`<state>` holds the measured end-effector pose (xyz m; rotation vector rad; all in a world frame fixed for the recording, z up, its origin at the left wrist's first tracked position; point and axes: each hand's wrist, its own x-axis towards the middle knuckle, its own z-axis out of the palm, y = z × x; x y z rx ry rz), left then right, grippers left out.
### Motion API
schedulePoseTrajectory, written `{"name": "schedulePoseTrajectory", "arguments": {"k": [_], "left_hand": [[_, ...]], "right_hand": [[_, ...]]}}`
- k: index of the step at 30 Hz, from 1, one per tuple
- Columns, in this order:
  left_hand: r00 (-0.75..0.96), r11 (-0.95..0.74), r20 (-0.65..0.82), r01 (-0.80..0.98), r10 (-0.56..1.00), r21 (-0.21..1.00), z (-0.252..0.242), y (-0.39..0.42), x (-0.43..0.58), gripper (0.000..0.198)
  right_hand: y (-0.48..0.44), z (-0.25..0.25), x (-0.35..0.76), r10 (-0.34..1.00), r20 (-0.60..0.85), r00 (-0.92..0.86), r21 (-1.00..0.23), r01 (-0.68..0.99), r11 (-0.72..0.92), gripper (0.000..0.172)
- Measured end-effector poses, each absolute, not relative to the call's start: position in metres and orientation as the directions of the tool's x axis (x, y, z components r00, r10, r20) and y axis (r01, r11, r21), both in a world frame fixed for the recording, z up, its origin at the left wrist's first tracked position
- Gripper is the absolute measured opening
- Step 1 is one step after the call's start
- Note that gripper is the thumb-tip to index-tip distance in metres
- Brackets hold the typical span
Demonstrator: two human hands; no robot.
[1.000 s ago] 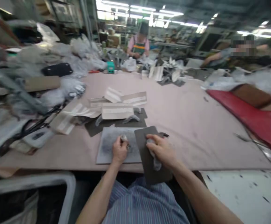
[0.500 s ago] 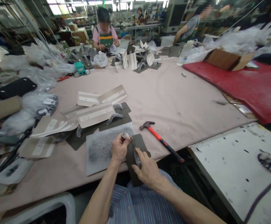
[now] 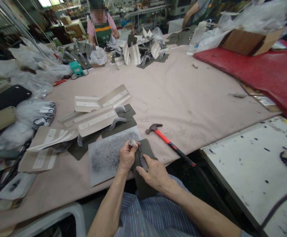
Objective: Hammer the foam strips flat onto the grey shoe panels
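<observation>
My left hand point(image 3: 127, 157) is closed in a fist round a small tool with a pale rounded handle end point(image 3: 133, 143); its tip rests on a dark grey-green flat piece point(image 3: 143, 184) that overhangs the table's near edge. On that piece my right hand point(image 3: 154, 172) presses down, thumb and fingers pinching a small grey strip point(image 3: 143, 162). Under and left of the piece lies a pale scuffed work board point(image 3: 104, 158).
A red-handled hammer point(image 3: 169, 144) lies just right of my hands. Stacks of beige card pieces point(image 3: 96, 118) and dark cut pieces sit behind the board. Plastic bags crowd the left side. A red sheet point(image 3: 257, 75) covers the far right. Other people work at the table's far end.
The view has swung right and down, bringing the hammer and a white speckled surface into sight. My right hand moved from flat on the dark piece to pinching the strip next to my left hand.
</observation>
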<state>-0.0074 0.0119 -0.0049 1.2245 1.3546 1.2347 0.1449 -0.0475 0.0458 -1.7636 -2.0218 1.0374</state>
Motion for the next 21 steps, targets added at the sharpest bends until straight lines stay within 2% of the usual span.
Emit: {"name": "schedulePoseTrajectory", "arguments": {"k": [5,8,11,15,17,19,21], "left_hand": [[-0.096,0.000,0.016,0.167,0.995,0.986,-0.001,0.011,-0.006,0.020],[-0.090,-0.006,0.021,0.158,0.996,0.987,0.002,0.012,-0.005,0.018],[-0.091,-0.008,0.022,0.160,0.996,0.987,0.003,0.012,-0.004,0.017],[-0.081,-0.028,0.041,0.162,0.996,0.986,0.001,0.012,-0.004,0.017],[-0.077,-0.037,0.051,0.177,0.996,0.983,-0.002,0.012,-0.005,0.016],[-0.076,-0.041,0.058,0.207,0.995,0.977,-0.004,0.012,-0.006,0.015],[-0.072,-0.048,0.067,0.247,0.995,0.968,-0.004,0.012,-0.006,0.014]], "right_hand": [[-0.035,0.048,0.168,0.949,-0.240,-0.203,-0.742,0.668,-0.045,0.057],[-0.023,0.037,0.191,0.978,-0.188,-0.088,-0.713,0.698,-0.074,0.054],[-0.011,0.025,0.217,0.994,-0.109,0.027,-0.597,0.797,-0.087,0.046],[-0.002,0.016,0.245,0.996,-0.030,0.080,-0.318,0.944,-0.086,0.040],[0.001,0.015,0.253,0.997,-0.044,0.063,-0.214,0.974,-0.071,0.037],[0.004,0.013,0.258,0.994,-0.100,0.039,-0.172,0.983,-0.056,0.030],[0.008,0.014,0.261,0.984,-0.175,0.033,-0.228,0.971,-0.073,0.022]]}}
